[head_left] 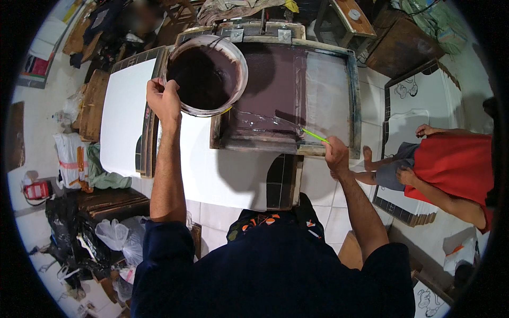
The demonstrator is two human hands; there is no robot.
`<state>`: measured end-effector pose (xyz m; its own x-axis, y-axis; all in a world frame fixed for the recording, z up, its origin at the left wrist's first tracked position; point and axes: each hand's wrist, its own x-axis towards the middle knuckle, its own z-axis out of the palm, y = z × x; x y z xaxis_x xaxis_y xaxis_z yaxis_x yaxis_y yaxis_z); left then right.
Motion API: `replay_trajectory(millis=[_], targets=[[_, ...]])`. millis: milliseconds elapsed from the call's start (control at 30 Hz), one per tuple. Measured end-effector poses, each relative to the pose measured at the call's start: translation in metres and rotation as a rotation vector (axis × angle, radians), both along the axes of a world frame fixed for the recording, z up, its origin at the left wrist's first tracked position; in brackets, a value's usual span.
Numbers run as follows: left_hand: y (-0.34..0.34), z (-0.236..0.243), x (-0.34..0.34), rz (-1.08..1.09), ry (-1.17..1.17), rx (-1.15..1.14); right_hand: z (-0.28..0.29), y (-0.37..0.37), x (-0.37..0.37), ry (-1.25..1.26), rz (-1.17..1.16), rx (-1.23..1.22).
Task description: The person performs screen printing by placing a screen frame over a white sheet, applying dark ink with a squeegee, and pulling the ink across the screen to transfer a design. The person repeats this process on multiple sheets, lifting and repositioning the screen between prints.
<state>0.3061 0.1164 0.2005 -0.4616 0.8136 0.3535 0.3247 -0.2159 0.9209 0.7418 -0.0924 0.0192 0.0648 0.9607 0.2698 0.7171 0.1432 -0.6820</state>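
Now, closest to the wearer's dark shirt, a white board with a black gridded end reaches in under the action. Just beyond, the right hand is closed around a green tool, its thin far end pointing left over the ink; whether that end touches, it's hard to call. Up on the other side, the left hand has the bucket pinched at its left rim, dark ink inside, the bucket overlapping the left part of the screen frame. Resting or held clear? Can't tell from this angle. Ink covers most of the screen, with a paler strip down the right.

So it looks like the ink-handling stage, bucket to screen or back again. The next move calls for a firm hold on that rim and a light, flat touch on the mesh. Off to the right, a co-worker in a red top stands beside another stack; farthest out, metal clamps line the frame's far edge, a rumpled cloth behind.
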Motion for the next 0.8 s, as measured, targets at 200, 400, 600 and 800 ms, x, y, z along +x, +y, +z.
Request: replay_trajectory(millis=[200,400,600,800], targets=[[0.028,-0.009,-0.002,-0.094,0.004,-0.014,0.014,-0.005,-0.01,0.018,-0.077,-0.116],[0.047,-0.009,-0.005,-0.162,0.138,-0.084,0.078,-0.001,-0.019,0.05,-0.211,-0.238],[0.044,-0.013,0.013,-0.217,0.241,-0.074,0.16,0.037,-0.03,0.082,-0.173,-0.206],[0.027,-0.016,0.036,-0.32,0.084,-0.128,0.197,0.111,-0.096,-0.131,0.004,-0.097]])
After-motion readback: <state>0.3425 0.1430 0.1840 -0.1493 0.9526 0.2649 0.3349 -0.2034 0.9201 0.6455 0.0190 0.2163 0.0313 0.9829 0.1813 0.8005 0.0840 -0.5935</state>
